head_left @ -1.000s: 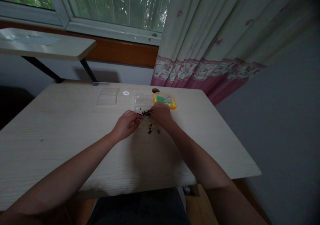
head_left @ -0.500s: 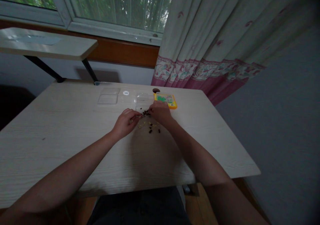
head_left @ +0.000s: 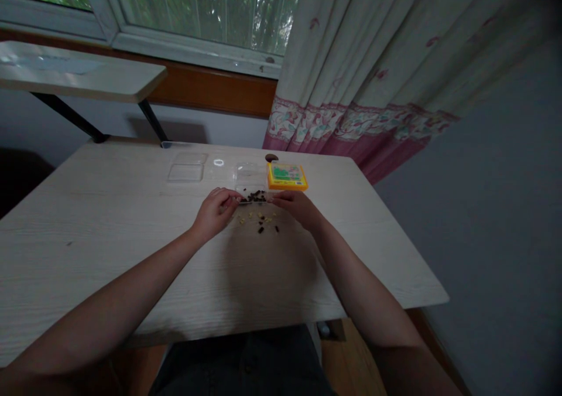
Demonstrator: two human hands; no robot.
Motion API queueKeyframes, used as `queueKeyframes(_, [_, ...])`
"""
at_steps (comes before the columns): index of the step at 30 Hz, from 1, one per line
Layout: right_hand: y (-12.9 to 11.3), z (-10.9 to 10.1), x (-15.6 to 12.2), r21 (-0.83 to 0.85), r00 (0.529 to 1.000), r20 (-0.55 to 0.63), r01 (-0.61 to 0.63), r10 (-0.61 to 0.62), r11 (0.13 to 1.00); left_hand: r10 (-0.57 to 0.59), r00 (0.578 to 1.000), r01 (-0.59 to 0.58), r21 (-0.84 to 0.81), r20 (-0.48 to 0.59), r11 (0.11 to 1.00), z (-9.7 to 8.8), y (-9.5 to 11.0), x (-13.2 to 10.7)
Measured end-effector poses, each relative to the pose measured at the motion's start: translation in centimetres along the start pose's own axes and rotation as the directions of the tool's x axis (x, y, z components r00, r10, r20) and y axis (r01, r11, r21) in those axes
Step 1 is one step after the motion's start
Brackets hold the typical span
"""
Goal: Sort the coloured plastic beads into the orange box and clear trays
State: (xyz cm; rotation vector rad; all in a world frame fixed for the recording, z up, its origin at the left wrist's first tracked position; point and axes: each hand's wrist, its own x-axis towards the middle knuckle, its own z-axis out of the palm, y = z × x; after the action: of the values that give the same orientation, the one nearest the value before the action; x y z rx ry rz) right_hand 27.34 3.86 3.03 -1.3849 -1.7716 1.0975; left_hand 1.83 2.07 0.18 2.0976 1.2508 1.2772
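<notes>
My left hand [head_left: 215,211] is closed with thumb and fingertips at the left end of a clear plastic box [head_left: 250,176]. At its right end, my right hand [head_left: 296,204] is closed in a similar pinch. Small dark pieces [head_left: 255,197] lie heaped in the near part of the box, between my fingertips. Just in front of it, small pale yellow bits [head_left: 242,221] and a few loose dark pieces [head_left: 260,230] are scattered on the table. Their exact kind is too small to make out.
A yellow box with a green label [head_left: 287,176] sits behind my right hand. Another clear plastic case [head_left: 187,170] lies at the back left of the wooden table [head_left: 153,226]. A raised shelf [head_left: 88,74] stands at the left, and a curtain [head_left: 351,91] hangs behind.
My right hand has drawn back from over the dark pieces to the right end of the clear box, uncovering the pieces and the yellow box. My left hand stays at the left end.
</notes>
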Motion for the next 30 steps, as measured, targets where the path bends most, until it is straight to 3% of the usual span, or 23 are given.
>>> queueKeyframes(7, [1.0,0.0,-0.7,-0.112,0.999,-0.049,0.002,-0.008,0.994,0.016,1.0,-0.016,0.006,0.017,1.0,-0.1,0.1,0.0])
queueKeyframes(11, [1.4,-0.6,-1.0,-0.137,1.0,0.028,0.018,-0.014,0.99,0.088,0.99,-0.095,0.065,0.11,0.993,-0.2,0.2,0.0])
queueKeyframes(13, [1.4,-1.0,-1.2,-0.153,0.992,0.124,0.026,-0.007,0.988,0.165,0.961,-0.189,0.093,0.223,0.978,-0.1,0.4,-0.1])
queueKeyframes(16, [1.3,-1.7,-1.4,-0.186,0.959,0.282,0.049,0.006,0.981,0.297,0.863,-0.379,0.138,0.408,0.915,0.3,0.7,-0.5])
queueKeyframes(19, [1.0,-2.3,-1.7,-0.196,0.913,0.405,0.044,0.04,0.98,0.356,0.792,-0.495,0.18,0.496,0.85,1.0,1.1,-0.9])
queueKeyframes(22, [0.9,-2.6,-2.0,-0.206,0.887,0.459,0.06,0.043,0.977,0.355,0.779,-0.517,0.209,0.517,0.83,1.6,1.4,-1.1])
queueKeyframes(30, [0.6,-2.2,-2.1,-0.264,0.896,0.442,0.093,0.035,0.96,0.385,0.769,-0.551,0.225,0.511,0.803,2.1,1.7,-1.1])
